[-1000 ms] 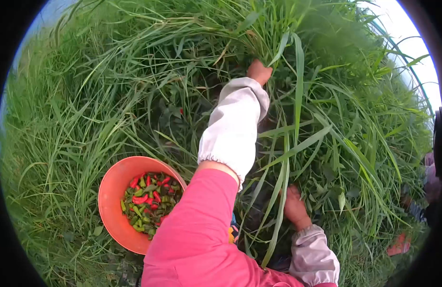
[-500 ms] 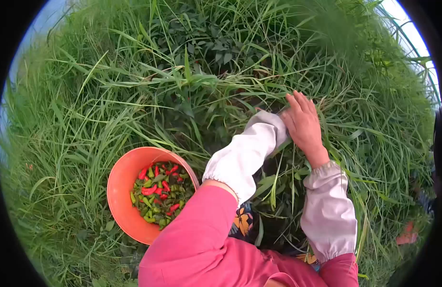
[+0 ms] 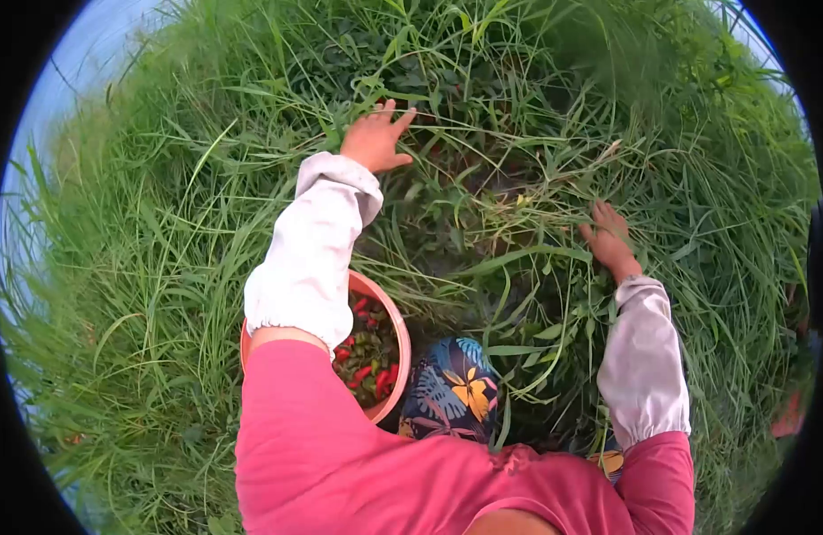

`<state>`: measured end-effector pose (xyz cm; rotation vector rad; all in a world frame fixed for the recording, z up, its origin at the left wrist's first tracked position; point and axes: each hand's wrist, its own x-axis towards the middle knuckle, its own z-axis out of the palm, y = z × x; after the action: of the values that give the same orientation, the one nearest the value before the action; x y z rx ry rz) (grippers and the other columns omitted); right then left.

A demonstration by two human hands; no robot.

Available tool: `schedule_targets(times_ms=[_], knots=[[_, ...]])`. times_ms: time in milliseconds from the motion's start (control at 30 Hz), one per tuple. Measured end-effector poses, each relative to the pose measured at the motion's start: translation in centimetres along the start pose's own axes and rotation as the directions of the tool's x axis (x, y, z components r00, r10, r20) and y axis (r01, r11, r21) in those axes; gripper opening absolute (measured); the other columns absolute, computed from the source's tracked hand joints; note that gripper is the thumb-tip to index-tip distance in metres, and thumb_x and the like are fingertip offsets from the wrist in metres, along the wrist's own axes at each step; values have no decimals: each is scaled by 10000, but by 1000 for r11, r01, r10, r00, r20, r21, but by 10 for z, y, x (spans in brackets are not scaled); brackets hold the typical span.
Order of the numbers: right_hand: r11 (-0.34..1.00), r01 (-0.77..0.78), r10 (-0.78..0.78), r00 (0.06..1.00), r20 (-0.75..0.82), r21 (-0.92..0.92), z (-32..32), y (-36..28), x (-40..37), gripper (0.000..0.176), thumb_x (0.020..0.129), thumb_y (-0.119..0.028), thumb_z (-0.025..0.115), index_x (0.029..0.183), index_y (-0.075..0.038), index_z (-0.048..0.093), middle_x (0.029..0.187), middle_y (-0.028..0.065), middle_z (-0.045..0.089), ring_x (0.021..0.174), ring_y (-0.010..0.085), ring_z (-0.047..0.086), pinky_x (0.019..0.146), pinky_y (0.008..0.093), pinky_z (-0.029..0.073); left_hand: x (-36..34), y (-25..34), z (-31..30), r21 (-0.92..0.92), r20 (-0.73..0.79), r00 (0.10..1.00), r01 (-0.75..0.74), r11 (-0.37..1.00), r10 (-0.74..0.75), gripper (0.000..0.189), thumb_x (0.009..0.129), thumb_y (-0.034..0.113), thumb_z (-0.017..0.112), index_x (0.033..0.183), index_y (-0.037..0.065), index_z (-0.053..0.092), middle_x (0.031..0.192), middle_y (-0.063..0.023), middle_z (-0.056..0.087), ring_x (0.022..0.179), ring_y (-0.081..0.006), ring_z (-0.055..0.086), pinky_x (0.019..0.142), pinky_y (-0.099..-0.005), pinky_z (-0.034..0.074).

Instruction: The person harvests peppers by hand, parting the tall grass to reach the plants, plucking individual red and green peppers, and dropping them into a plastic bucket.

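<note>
Fingers spread, my left hand (image 3: pixel 373 141) presses against the long grass (image 3: pixel 278 134) at the upper middle, and nothing shows in its grip. My right hand (image 3: pixel 613 241) lies lower and to the right, fingers stretched over grass blades. Between the two hands the grass is parted, with dark ground and leafy plants (image 3: pixel 456 214) showing through. Below my left arm stands an orange bucket (image 3: pixel 401 330), partly hidden by the sleeve. Red peppers (image 3: pixel 361 374) and green ones fill part of it.
My patterned trouser knee (image 3: pixel 456 392) is right beside the bucket. Dense tall grass surrounds me on all sides. Darker broad-leaved plants (image 3: pixel 340 67) grow at the top. A blurred reddish thing (image 3: pixel 788 415) lies at the far right.
My left hand has swung from beside the right hand out to the upper left, its arm now covering part of the bucket. My right hand has moved right and slightly down.
</note>
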<state>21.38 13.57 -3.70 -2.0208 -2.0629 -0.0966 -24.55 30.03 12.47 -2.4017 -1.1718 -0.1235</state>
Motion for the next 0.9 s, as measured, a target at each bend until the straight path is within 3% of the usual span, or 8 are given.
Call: schedule_targets(times_ms=[100, 267, 367, 400, 433, 700, 867, 900], knots=[[996, -86, 89, 994, 67, -37, -8, -5, -8, 644, 945, -490, 468, 1395, -30, 463, 1498, 153, 398, 1384, 334, 357, 1135, 479, 265, -34, -80, 8, -15, 412, 793, 498, 867, -448, 1005, 696, 558, 757, 1507, 162, 314, 1302, -197, 588, 1112, -340, 624, 963, -422, 492], [994, -112, 113, 988, 102, -15, -5, 1, -14, 660, 951, -505, 451, 1441, -62, 414, 1520, 141, 371, 1406, 319, 331, 1151, 482, 235, -203, -192, 54, -423, 376, 604, 787, 450, -703, 800, 723, 521, 775, 1268, -34, 588, 1117, -244, 668, 998, -284, 670, 867, -376, 522], [990, -138, 137, 981, 134, -2, -6, 0, -9, 654, 948, -500, 466, 1460, -100, 399, 1530, 143, 355, 1420, 318, 308, 1159, 479, 224, -338, -227, 75, -642, 668, 238, 664, -384, -705, 717, 831, 519, 709, 1301, 4, 538, 1040, -130, 671, 784, -227, 658, 614, -371, 552], [989, -148, 147, 978, 147, -5, -6, 0, -10, 651, 947, -498, 470, 1464, -109, 397, 1533, 143, 351, 1425, 316, 301, 1161, 477, 221, -381, -211, 72, -671, 713, 67, 356, -650, -698, 665, 860, 488, 684, 1321, 38, 518, 1071, -128, 665, 763, -241, 662, 626, -383, 559], [989, -145, 144, 980, 140, -9, -6, 0, -11, 647, 947, -492, 472, 1465, -112, 397, 1529, 146, 358, 1418, 317, 314, 1156, 474, 228, -417, -198, 66, -644, 739, 18, 311, -699, -673, 657, 862, 477, 683, 1319, 34, 519, 1075, -133, 665, 786, -247, 661, 634, -382, 561], [994, -100, 102, 993, 56, -43, 3, 6, -7, 626, 946, -476, 479, 1442, -98, 429, 1481, 154, 424, 1379, 327, 372, 1124, 466, 276, -604, -113, 23, -87, 814, -292, 793, -604, -501, 594, 878, 392, 669, 1303, 1, 529, 1105, -179, 663, 968, -289, 657, 698, -378, 575], [974, -79, 88, 996, 33, -210, -4, -1, 1, 558, 925, -414, 523, 1356, -60, 513, 1448, 164, 461, 1341, 333, 419, 1071, 556, 328, -478, -98, -56, -78, 755, 161, 984, 158, -636, 913, 781, 389, 760, 1463, -34, 326, 1286, -267, 563, 993, -361, 652, 767, -435, 548], [986, -64, 47, 993, -113, -155, 1, -1, 2, 531, 894, -376, 555, 1312, -48, 537, 1448, 166, 459, 1339, 352, 423, 1059, 589, 333, -431, -78, -97, -107, 761, 176, 983, 147, -624, 900, 748, 355, 784, 1445, -30, 364, 1244, -256, 598, 1025, -344, 655, 834, -409, 535]])
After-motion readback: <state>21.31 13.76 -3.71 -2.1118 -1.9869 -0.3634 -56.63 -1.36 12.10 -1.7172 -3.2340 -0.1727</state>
